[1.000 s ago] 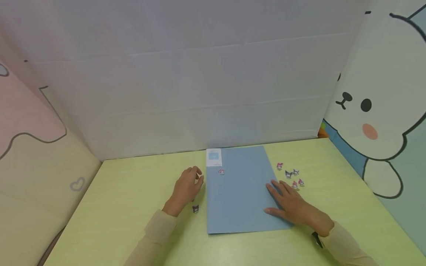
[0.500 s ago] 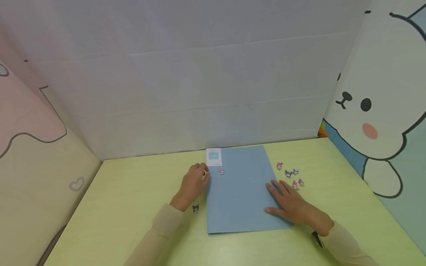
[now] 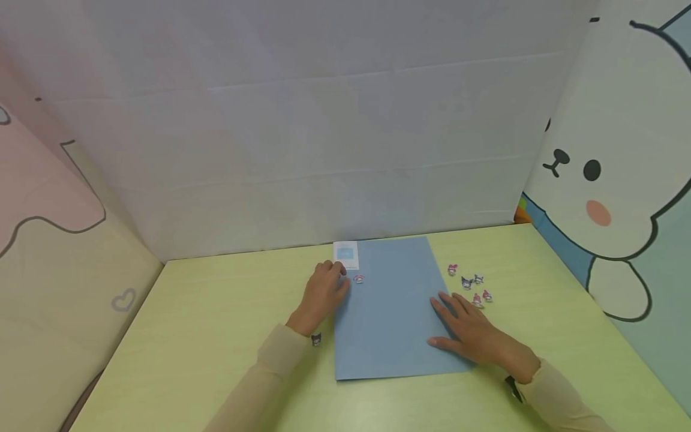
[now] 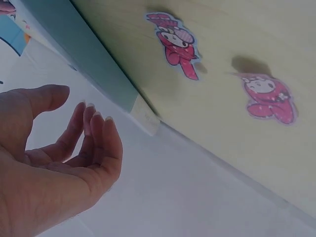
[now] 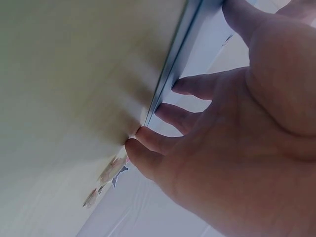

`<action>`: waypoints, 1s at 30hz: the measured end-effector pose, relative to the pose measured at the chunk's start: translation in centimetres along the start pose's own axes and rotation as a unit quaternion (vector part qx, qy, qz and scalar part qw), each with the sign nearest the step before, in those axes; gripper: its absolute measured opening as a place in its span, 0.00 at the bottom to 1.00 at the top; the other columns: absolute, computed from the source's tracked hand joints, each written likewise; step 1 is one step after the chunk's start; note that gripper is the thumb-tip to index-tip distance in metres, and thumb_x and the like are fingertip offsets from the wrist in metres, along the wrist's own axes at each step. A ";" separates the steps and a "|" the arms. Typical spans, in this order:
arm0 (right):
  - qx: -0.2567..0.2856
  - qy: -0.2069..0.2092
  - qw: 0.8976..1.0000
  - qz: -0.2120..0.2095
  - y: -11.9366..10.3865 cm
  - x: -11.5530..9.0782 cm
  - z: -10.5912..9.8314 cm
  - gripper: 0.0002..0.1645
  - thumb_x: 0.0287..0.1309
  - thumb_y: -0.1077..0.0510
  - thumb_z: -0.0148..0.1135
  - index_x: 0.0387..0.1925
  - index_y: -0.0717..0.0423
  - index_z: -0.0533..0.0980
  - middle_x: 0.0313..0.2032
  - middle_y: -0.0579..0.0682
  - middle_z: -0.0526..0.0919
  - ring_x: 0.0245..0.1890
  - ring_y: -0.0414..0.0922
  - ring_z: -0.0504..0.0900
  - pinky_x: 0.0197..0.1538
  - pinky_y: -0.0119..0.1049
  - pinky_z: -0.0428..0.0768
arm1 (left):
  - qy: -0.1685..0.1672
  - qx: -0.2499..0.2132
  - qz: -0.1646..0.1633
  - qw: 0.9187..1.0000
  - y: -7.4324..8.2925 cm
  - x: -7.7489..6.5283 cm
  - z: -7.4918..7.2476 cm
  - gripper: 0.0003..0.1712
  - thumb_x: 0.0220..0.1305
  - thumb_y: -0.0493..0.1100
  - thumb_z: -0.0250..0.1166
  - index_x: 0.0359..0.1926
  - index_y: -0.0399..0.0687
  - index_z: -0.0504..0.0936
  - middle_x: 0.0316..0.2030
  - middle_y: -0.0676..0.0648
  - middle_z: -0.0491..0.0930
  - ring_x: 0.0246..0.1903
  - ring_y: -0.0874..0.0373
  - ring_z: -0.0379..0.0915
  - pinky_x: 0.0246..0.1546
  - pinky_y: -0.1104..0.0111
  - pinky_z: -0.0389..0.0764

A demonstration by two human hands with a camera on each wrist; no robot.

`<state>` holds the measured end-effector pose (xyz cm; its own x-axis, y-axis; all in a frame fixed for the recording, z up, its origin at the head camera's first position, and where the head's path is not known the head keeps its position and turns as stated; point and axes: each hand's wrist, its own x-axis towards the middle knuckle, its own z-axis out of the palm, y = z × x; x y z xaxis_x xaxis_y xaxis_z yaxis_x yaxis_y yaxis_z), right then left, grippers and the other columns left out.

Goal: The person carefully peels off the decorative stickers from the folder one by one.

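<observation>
A flat blue folder (image 3: 388, 312) with a white label (image 3: 346, 255) at its top left corner lies on the table. One small pink-and-white sticker (image 3: 358, 279) is on it below the label. My left hand (image 3: 322, 294) is over the folder's left edge, fingers loosely bent, close to that sticker. The left wrist view shows nothing between thumb and fingertips. Two red-pink character stickers, one nearer the folder (image 4: 178, 45) and one farther off (image 4: 269, 98), lie on the table there. My right hand (image 3: 468, 329) rests with spread fingers on the folder's right edge.
Several small character stickers (image 3: 466, 283) lie on the table right of the folder. A dark-hooded sticker (image 3: 316, 339) is beside its left edge, near my left wrist. A white sheet (image 3: 324, 150) closes off the back of the yellow-green table (image 3: 216, 312); printed cloths hang at both sides.
My left hand has moved right and slightly away from me, from the table beside the folder to over its left edge. My right hand has stayed in place.
</observation>
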<state>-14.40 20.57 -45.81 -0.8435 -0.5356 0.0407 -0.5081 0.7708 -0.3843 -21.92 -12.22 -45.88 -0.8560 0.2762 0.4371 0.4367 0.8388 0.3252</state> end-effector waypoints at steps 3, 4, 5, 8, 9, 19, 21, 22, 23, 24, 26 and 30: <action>0.003 0.008 1.000 -0.005 0.2 -0.1 0.1 0.47 0.66 0.42 0.66 0.72 0.70 0.64 0.70 0.73 0.64 0.69 0.76 0.60 0.64 0.73 0.62 | 0.008 0.000 0.011 1.000 0.2 0.2 0.3 0.06 0.62 0.34 0.70 0.37 0.36 0.81 0.31 0.41 0.77 0.31 0.45 0.72 0.31 0.57 0.76; 0.002 0.012 1.000 -0.010 0.4 -0.1 0.3 0.47 0.67 0.41 0.65 0.72 0.70 0.64 0.70 0.73 0.64 0.69 0.77 0.60 0.63 0.73 0.62 | 0.011 0.001 0.015 1.000 0.2 0.2 0.4 0.07 0.61 0.34 0.71 0.36 0.36 0.81 0.31 0.41 0.77 0.31 0.45 0.72 0.31 0.57 0.76; 0.004 0.015 1.000 -0.013 0.4 -0.1 0.3 0.47 0.66 0.42 0.65 0.72 0.71 0.64 0.70 0.73 0.64 0.68 0.77 0.60 0.62 0.74 0.62 | 0.013 0.001 0.019 1.000 0.3 0.3 0.5 0.07 0.61 0.34 0.71 0.36 0.36 0.80 0.31 0.41 0.77 0.31 0.45 0.72 0.32 0.57 0.76; 0.007 0.018 1.000 -0.013 0.5 -0.2 0.3 0.47 0.66 0.42 0.65 0.72 0.71 0.64 0.70 0.74 0.64 0.68 0.77 0.60 0.62 0.74 0.62 | 0.018 0.001 0.026 0.999 0.6 0.4 0.7 0.08 0.61 0.34 0.72 0.37 0.36 0.80 0.31 0.40 0.78 0.31 0.45 0.74 0.32 0.56 0.77; 0.005 0.016 1.000 -0.012 0.4 -0.2 0.3 0.47 0.67 0.42 0.65 0.72 0.71 0.64 0.70 0.74 0.64 0.69 0.77 0.60 0.63 0.74 0.62 | 0.018 -0.001 0.027 0.999 0.7 0.5 0.8 0.08 0.61 0.35 0.72 0.37 0.35 0.81 0.32 0.40 0.78 0.32 0.44 0.74 0.33 0.56 0.77; 0.000 0.004 1.000 -0.002 -0.1 -0.2 -0.1 0.47 0.67 0.42 0.65 0.72 0.70 0.64 0.70 0.73 0.64 0.70 0.76 0.60 0.64 0.72 0.63 | 0.005 0.010 0.023 1.000 1.1 1.0 1.8 0.09 0.63 0.36 0.71 0.39 0.35 0.82 0.33 0.39 0.78 0.32 0.44 0.75 0.34 0.56 0.78; 0.000 0.005 1.000 -0.005 -0.1 -0.2 -0.1 0.47 0.66 0.42 0.66 0.72 0.71 0.64 0.70 0.73 0.64 0.69 0.76 0.60 0.64 0.72 0.63 | 0.005 0.012 0.024 1.000 1.2 1.0 1.9 0.08 0.63 0.35 0.71 0.39 0.34 0.81 0.33 0.39 0.78 0.32 0.44 0.74 0.33 0.55 0.78; 0.000 0.004 1.000 -0.005 -0.1 -0.1 -0.1 0.47 0.66 0.42 0.66 0.72 0.71 0.64 0.70 0.73 0.64 0.69 0.76 0.60 0.64 0.72 0.63 | 0.004 0.012 0.024 1.000 1.3 1.0 1.8 0.08 0.63 0.35 0.71 0.39 0.34 0.81 0.33 0.39 0.78 0.32 0.44 0.74 0.33 0.55 0.78; 0.001 0.004 1.000 -0.005 -0.2 -0.1 -0.1 0.47 0.66 0.42 0.66 0.72 0.71 0.64 0.70 0.73 0.64 0.69 0.76 0.60 0.64 0.72 0.63 | 0.003 0.010 0.022 1.000 1.3 1.0 1.9 0.08 0.63 0.35 0.71 0.38 0.34 0.81 0.33 0.39 0.78 0.32 0.44 0.74 0.33 0.55 0.78; 0.000 0.003 1.000 -0.005 -0.2 -0.1 -0.1 0.47 0.66 0.42 0.66 0.72 0.70 0.64 0.70 0.73 0.64 0.69 0.76 0.60 0.64 0.72 0.63 | 0.002 0.012 0.021 1.000 1.4 1.0 1.9 0.08 0.63 0.35 0.71 0.38 0.34 0.81 0.33 0.39 0.77 0.32 0.45 0.74 0.33 0.55 0.78; -0.001 0.002 1.000 -0.005 -0.2 -0.1 -0.1 0.47 0.66 0.42 0.66 0.72 0.70 0.64 0.70 0.73 0.64 0.69 0.76 0.60 0.64 0.72 0.63 | 0.001 0.011 0.020 1.000 1.4 1.1 1.9 0.07 0.63 0.34 0.71 0.37 0.35 0.81 0.32 0.40 0.77 0.31 0.45 0.74 0.33 0.56 0.77; -0.006 0.003 1.000 -0.003 -0.2 -0.1 -0.2 0.46 0.67 0.42 0.65 0.72 0.70 0.64 0.70 0.72 0.64 0.69 0.75 0.60 0.64 0.72 0.63 | -0.003 0.013 0.021 1.000 1.5 1.1 2.0 0.06 0.64 0.34 0.71 0.35 0.37 0.80 0.32 0.41 0.76 0.31 0.46 0.73 0.32 0.57 0.76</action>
<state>-14.29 20.53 -45.57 -0.8415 -0.5380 0.0490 -0.5151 0.7718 -0.3728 -22.78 -9.71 -46.59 -0.8389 0.3140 0.4446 0.4650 0.8380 0.2855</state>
